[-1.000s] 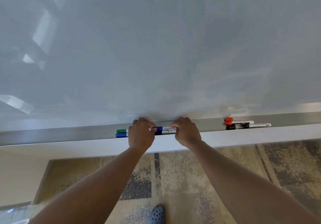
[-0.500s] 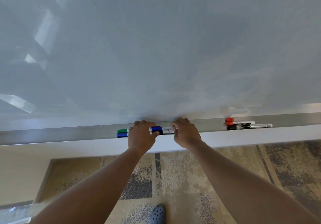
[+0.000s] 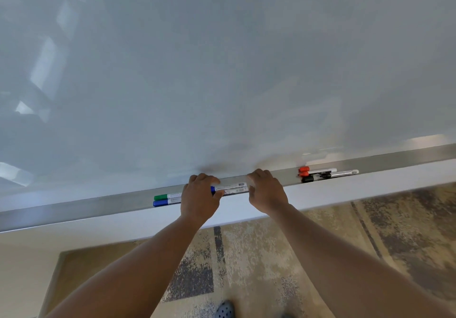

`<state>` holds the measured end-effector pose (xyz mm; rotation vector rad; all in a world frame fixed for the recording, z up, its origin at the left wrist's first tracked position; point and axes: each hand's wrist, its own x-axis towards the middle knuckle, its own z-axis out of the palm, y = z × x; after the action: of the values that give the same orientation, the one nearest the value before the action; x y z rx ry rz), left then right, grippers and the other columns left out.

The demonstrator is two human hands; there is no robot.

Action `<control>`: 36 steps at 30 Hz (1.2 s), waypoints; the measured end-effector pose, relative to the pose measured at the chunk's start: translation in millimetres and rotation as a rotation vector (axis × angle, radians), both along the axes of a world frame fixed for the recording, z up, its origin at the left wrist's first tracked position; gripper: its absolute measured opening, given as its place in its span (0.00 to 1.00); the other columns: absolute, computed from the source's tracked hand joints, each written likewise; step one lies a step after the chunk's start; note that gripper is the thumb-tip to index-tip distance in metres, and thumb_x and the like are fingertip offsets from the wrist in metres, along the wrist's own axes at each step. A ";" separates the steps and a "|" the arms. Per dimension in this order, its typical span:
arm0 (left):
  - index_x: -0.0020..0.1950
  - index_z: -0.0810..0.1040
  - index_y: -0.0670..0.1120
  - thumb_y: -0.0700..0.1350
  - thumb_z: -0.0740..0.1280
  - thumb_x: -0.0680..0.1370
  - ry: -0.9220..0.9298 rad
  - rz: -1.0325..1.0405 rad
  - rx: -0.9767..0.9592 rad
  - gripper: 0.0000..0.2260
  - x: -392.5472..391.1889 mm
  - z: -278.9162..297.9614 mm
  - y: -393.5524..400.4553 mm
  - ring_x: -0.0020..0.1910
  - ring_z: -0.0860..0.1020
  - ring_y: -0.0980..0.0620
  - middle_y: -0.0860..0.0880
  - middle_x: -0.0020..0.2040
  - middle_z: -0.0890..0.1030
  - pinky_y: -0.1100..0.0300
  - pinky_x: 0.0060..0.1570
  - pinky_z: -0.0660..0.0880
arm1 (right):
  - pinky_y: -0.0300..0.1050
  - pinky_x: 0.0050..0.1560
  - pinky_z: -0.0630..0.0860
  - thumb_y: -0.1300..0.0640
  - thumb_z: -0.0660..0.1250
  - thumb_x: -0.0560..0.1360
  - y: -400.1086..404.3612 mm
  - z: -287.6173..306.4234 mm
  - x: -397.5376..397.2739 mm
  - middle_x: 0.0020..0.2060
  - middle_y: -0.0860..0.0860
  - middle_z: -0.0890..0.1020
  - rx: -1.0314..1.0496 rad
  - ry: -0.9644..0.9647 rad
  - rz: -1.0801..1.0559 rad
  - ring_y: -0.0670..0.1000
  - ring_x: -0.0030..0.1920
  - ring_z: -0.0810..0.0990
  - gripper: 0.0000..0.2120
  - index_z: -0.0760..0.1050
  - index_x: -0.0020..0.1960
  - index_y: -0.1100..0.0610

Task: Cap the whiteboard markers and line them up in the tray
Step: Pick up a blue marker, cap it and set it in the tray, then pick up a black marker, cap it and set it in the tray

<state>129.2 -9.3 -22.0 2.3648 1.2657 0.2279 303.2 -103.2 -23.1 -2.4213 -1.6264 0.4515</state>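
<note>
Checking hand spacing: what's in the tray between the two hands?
Head view: white marker barrels span the tray between left hand and right hand.

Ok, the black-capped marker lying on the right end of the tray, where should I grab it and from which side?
Pinch the black-capped marker at mid-barrel, coming down from above and the front. It lies flat along the tray, with the whiteboard close behind and a red-capped marker just beyond it, so only its top and front look free.
</note>
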 end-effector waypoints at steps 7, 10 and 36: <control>0.59 0.79 0.54 0.53 0.68 0.77 -0.002 -0.094 0.006 0.11 48.1 12.0 -23.8 0.61 0.73 0.52 0.55 0.57 0.80 0.56 0.58 0.72 | 0.48 0.52 0.72 0.60 0.60 0.76 -29.3 13.8 46.6 0.59 0.52 0.75 0.002 -0.043 -0.079 0.55 0.60 0.71 0.16 0.74 0.62 0.56; 0.59 0.79 0.54 0.53 0.67 0.78 -0.001 -0.115 -0.006 0.11 74.3 14.5 -35.2 0.59 0.74 0.53 0.56 0.56 0.80 0.56 0.56 0.73 | 0.49 0.52 0.74 0.61 0.60 0.75 -42.6 14.8 70.4 0.58 0.52 0.75 -0.015 -0.056 -0.104 0.56 0.61 0.71 0.16 0.74 0.62 0.56; 0.67 0.75 0.55 0.50 0.66 0.79 0.115 -0.157 -0.087 0.16 248.4 -19.3 -115.1 0.61 0.74 0.50 0.52 0.62 0.77 0.54 0.58 0.74 | 0.51 0.57 0.73 0.65 0.61 0.72 -98.4 -9.9 228.9 0.56 0.54 0.73 -0.252 -0.160 -0.088 0.55 0.58 0.72 0.17 0.76 0.60 0.56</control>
<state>377.6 -124.4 -41.3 2.4158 1.1093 -0.0119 532.1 -201.6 -33.1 -2.7662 -1.6013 0.4861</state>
